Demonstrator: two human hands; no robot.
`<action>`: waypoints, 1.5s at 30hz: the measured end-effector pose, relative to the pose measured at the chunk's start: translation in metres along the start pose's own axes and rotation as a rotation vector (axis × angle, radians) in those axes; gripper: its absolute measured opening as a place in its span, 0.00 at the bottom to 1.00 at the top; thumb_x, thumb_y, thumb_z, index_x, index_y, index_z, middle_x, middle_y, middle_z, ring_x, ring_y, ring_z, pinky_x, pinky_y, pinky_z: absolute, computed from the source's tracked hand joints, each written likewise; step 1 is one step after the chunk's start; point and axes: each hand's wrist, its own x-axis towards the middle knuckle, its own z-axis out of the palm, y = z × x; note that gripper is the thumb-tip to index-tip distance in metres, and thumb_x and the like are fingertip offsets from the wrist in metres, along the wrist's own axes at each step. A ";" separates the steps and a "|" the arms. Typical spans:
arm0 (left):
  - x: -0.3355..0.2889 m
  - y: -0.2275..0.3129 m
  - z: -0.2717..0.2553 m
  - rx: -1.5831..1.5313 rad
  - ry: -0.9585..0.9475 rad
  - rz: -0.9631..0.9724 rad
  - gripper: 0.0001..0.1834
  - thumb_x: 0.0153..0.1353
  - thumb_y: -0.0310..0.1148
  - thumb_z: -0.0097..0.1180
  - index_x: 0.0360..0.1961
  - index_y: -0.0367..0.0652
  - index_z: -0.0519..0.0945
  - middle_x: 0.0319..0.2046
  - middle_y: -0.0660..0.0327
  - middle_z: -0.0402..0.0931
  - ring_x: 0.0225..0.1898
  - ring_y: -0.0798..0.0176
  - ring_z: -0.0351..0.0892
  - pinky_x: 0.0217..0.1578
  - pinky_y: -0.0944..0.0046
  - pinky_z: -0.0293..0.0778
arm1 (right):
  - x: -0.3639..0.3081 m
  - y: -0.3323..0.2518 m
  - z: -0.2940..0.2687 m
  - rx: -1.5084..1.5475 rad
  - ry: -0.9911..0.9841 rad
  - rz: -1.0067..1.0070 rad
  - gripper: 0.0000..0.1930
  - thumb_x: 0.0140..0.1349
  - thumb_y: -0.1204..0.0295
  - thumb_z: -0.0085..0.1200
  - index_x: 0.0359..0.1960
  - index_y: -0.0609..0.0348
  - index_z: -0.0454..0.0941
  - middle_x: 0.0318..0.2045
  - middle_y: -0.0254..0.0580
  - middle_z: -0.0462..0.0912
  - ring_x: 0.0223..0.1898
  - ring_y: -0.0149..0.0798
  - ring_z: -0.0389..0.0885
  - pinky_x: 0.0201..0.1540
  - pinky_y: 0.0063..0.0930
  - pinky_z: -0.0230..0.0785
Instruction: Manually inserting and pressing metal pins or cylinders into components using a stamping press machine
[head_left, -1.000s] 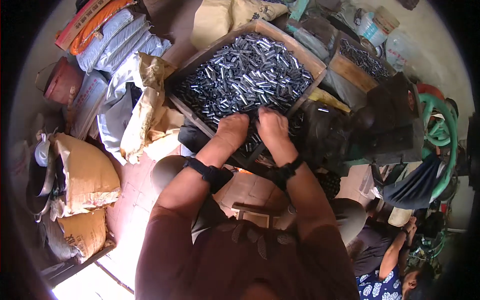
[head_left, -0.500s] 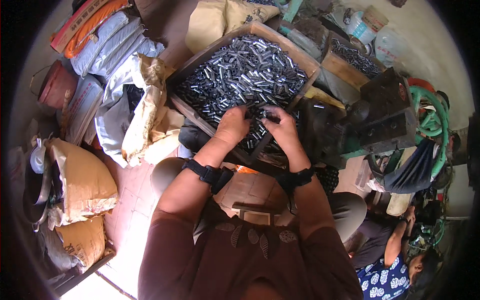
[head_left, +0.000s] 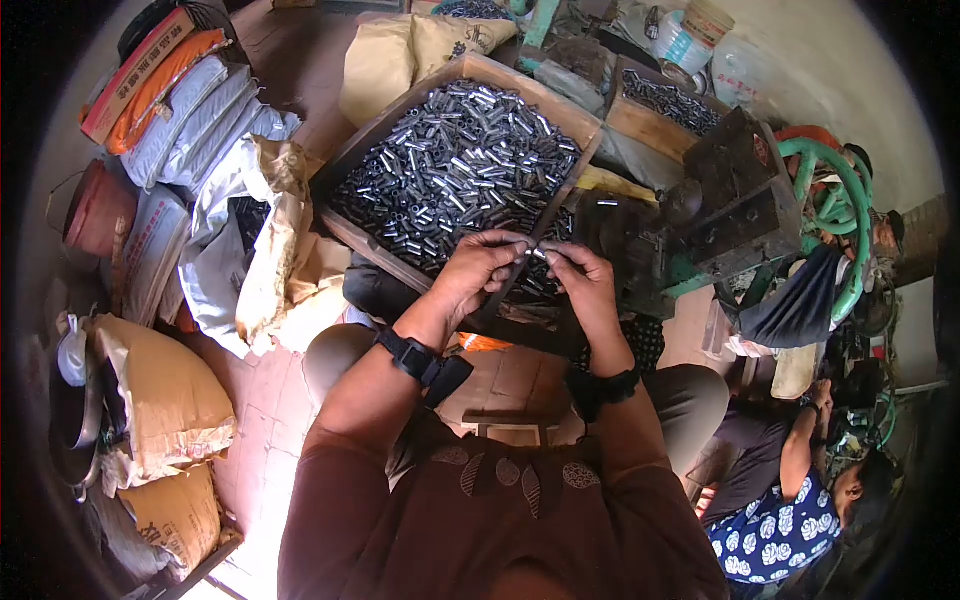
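Observation:
A wooden box (head_left: 352, 238) in front of me is filled with small shiny metal tubes (head_left: 450, 165). Above its near right corner, my left hand (head_left: 478, 270) and my right hand (head_left: 585, 282) meet at the fingertips. Both are closed in a pinch around one short metal tube (head_left: 538, 253), whose bright side shows between them. Part of this tube is hidden by the fingers. Each wrist wears a black strap (head_left: 412, 358).
A dark, greasy machine (head_left: 735, 215) stands right of the box, with a green wheel (head_left: 850, 235) beyond. A smaller wooden box (head_left: 650, 125) of metal pieces sits at the back right. Sacks (head_left: 165, 395) line the left. Another person (head_left: 775, 530) sits at lower right.
My hands have come up from among the loose tubes and drawn together, now pinching one tube. The whole view has shifted slightly, so the box appears further left.

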 end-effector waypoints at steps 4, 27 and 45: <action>0.001 -0.007 -0.002 -0.076 -0.067 0.011 0.07 0.55 0.24 0.52 0.35 0.39 0.77 0.19 0.67 0.70 0.15 0.79 0.60 0.12 0.79 0.51 | 0.001 0.010 -0.003 -0.009 0.065 0.014 0.08 0.54 0.71 0.56 0.32 0.62 0.78 0.20 0.31 0.76 0.21 0.20 0.71 0.20 0.14 0.60; 0.000 -0.014 0.001 -0.033 -0.036 -0.046 0.05 0.54 0.22 0.51 0.33 0.40 0.73 0.21 0.69 0.69 0.12 0.81 0.54 0.10 0.79 0.46 | -0.005 0.000 -0.011 -0.112 -0.056 -0.054 0.13 0.53 0.73 0.55 0.41 0.60 0.74 0.28 0.33 0.77 0.25 0.21 0.73 0.24 0.15 0.64; 0.038 -0.001 -0.043 0.184 0.335 0.359 0.09 0.57 0.31 0.46 0.35 0.37 0.73 0.31 0.57 0.74 0.25 0.63 0.75 0.28 0.66 0.74 | 0.060 0.025 0.025 -0.311 -0.249 -0.252 0.09 0.52 0.71 0.55 0.35 0.59 0.76 0.27 0.39 0.77 0.26 0.36 0.75 0.29 0.26 0.67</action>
